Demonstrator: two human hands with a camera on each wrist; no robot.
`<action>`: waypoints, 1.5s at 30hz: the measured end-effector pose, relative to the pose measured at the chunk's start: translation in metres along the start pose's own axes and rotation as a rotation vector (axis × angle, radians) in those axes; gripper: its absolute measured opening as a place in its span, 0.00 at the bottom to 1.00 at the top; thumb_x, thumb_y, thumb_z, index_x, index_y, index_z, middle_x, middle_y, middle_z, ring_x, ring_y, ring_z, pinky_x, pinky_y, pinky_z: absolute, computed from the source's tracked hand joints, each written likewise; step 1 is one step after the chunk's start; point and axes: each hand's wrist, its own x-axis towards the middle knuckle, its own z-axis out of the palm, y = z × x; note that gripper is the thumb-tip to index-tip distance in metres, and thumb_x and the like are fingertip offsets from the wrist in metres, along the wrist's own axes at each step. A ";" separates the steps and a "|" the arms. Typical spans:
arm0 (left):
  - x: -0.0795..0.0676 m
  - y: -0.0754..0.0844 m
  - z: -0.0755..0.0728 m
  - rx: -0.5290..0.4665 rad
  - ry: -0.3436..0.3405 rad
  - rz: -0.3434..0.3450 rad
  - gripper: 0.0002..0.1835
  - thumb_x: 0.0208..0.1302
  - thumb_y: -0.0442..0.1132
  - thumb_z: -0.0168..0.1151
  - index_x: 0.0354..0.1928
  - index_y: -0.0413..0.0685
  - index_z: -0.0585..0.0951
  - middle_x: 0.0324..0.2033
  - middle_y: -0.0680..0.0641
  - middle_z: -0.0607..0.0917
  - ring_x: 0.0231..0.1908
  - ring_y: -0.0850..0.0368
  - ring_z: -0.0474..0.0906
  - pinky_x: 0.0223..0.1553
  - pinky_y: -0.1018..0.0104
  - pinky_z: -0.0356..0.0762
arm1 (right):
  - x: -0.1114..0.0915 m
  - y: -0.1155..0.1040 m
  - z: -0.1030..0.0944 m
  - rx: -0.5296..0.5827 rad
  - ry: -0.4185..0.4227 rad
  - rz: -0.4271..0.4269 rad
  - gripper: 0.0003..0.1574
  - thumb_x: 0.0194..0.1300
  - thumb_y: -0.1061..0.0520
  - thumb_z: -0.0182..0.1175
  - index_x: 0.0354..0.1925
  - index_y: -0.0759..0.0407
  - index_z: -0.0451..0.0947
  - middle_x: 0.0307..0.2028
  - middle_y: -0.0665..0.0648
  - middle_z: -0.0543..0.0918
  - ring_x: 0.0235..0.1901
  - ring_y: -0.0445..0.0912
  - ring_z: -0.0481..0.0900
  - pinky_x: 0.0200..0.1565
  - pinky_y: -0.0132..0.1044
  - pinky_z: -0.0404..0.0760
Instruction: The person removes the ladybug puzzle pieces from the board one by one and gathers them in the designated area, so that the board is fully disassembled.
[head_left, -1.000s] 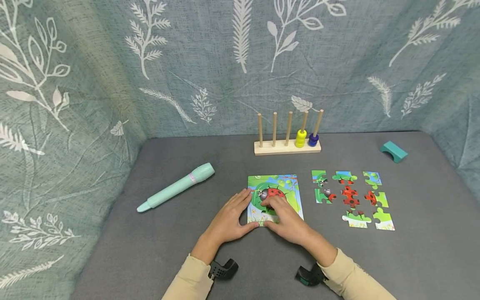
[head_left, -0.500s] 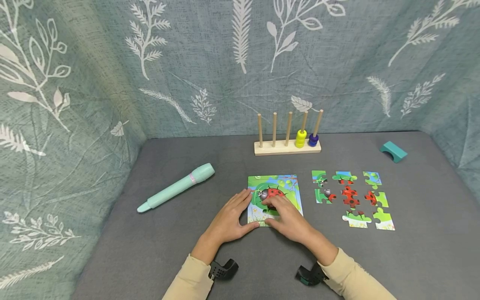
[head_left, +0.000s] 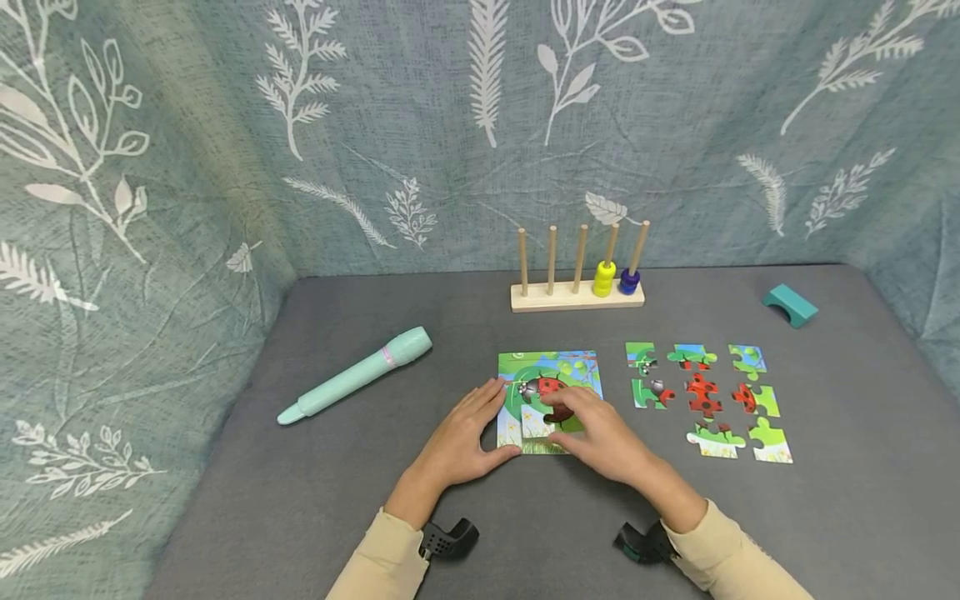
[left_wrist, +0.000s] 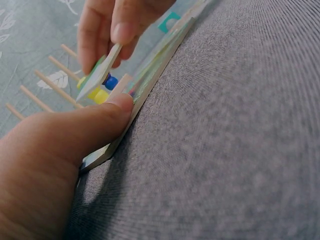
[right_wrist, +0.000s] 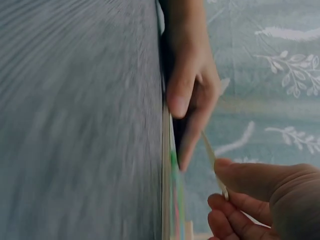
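Note:
Between thumb and fingers my right hand [head_left: 606,435] pinches a jigsaw piece [head_left: 535,422] with pale sky and flowers on it. The piece is tilted above the square ladybug puzzle board [head_left: 558,363], as its thin edge shows in the left wrist view, where the right fingers [left_wrist: 122,27] grip its upper part. My left hand [head_left: 459,437] rests at the board's lower left corner. Its fingers lie nearly straight along the left side, and the thumb [left_wrist: 107,117] presses on the near edge. Part of the ladybug picture is hidden behind the right fingers and the piece.
Right of the board lie several loose ladybug pieces [head_left: 703,395] in rough rows. Behind stands a wooden peg rack [head_left: 551,297] with yellow and blue rings. A mint-green microphone-shaped stick [head_left: 352,377] lies left; a teal arch block [head_left: 790,305] sits at far right.
My right hand has lifted the jigsaw piece off the lower part of the board and drawn slightly right, tilting the piece up. The left hand stays in place.

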 end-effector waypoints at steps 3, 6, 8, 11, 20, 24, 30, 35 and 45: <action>0.000 0.001 -0.001 -0.007 -0.005 -0.009 0.44 0.54 0.54 0.68 0.68 0.36 0.65 0.69 0.42 0.64 0.70 0.47 0.58 0.71 0.52 0.60 | -0.007 0.005 -0.009 -0.017 0.007 0.005 0.27 0.53 0.59 0.70 0.52 0.59 0.77 0.47 0.53 0.81 0.45 0.46 0.78 0.46 0.44 0.81; 0.000 0.001 -0.002 -0.012 -0.011 -0.021 0.45 0.55 0.55 0.67 0.68 0.36 0.64 0.69 0.42 0.63 0.70 0.47 0.57 0.71 0.52 0.59 | -0.014 0.011 -0.020 -0.028 0.006 0.044 0.27 0.54 0.59 0.70 0.53 0.58 0.77 0.48 0.53 0.81 0.48 0.47 0.77 0.48 0.46 0.81; -0.001 0.001 -0.002 -0.014 -0.015 -0.029 0.45 0.54 0.55 0.67 0.68 0.36 0.64 0.70 0.42 0.63 0.70 0.47 0.57 0.71 0.53 0.59 | -0.019 0.016 -0.026 -0.036 0.006 0.075 0.27 0.54 0.58 0.70 0.53 0.58 0.77 0.48 0.52 0.81 0.49 0.48 0.77 0.48 0.47 0.81; -0.001 0.001 -0.002 -0.018 -0.021 -0.038 0.45 0.55 0.55 0.67 0.68 0.36 0.64 0.70 0.42 0.63 0.71 0.48 0.57 0.72 0.53 0.58 | -0.027 0.023 -0.036 -0.039 0.008 0.109 0.26 0.55 0.58 0.70 0.53 0.59 0.77 0.48 0.52 0.81 0.50 0.49 0.78 0.49 0.48 0.80; -0.001 0.000 -0.002 -0.015 -0.021 -0.039 0.45 0.55 0.55 0.67 0.68 0.36 0.64 0.70 0.42 0.63 0.71 0.48 0.57 0.72 0.53 0.58 | -0.053 0.048 -0.067 -0.045 0.017 0.160 0.27 0.53 0.59 0.71 0.53 0.57 0.77 0.49 0.51 0.81 0.48 0.46 0.78 0.47 0.45 0.80; -0.001 -0.002 -0.003 -0.011 -0.021 -0.036 0.45 0.55 0.55 0.67 0.68 0.36 0.64 0.70 0.42 0.63 0.71 0.48 0.56 0.71 0.53 0.58 | -0.064 0.058 -0.077 -0.068 0.014 0.149 0.27 0.53 0.58 0.71 0.52 0.55 0.78 0.47 0.51 0.81 0.45 0.42 0.79 0.45 0.39 0.80; -0.001 -0.003 -0.004 -0.008 -0.019 -0.030 0.45 0.55 0.55 0.67 0.68 0.36 0.64 0.70 0.42 0.63 0.71 0.47 0.57 0.71 0.52 0.59 | -0.074 0.065 -0.084 -0.084 -0.008 0.128 0.25 0.52 0.57 0.71 0.50 0.54 0.79 0.49 0.53 0.80 0.47 0.38 0.74 0.46 0.27 0.75; 0.000 -0.004 -0.005 -0.006 -0.023 -0.026 0.45 0.55 0.55 0.67 0.68 0.36 0.64 0.70 0.42 0.63 0.71 0.48 0.56 0.71 0.52 0.59 | -0.077 0.067 -0.084 -0.191 -0.025 0.095 0.25 0.48 0.58 0.73 0.47 0.53 0.80 0.50 0.55 0.79 0.51 0.45 0.72 0.49 0.30 0.72; 0.001 -0.002 -0.006 -0.014 -0.023 -0.029 0.45 0.55 0.55 0.67 0.68 0.36 0.64 0.70 0.42 0.63 0.71 0.47 0.56 0.71 0.52 0.59 | -0.076 0.065 -0.087 -0.223 -0.047 0.097 0.26 0.48 0.58 0.73 0.47 0.55 0.79 0.50 0.55 0.78 0.51 0.49 0.72 0.48 0.44 0.73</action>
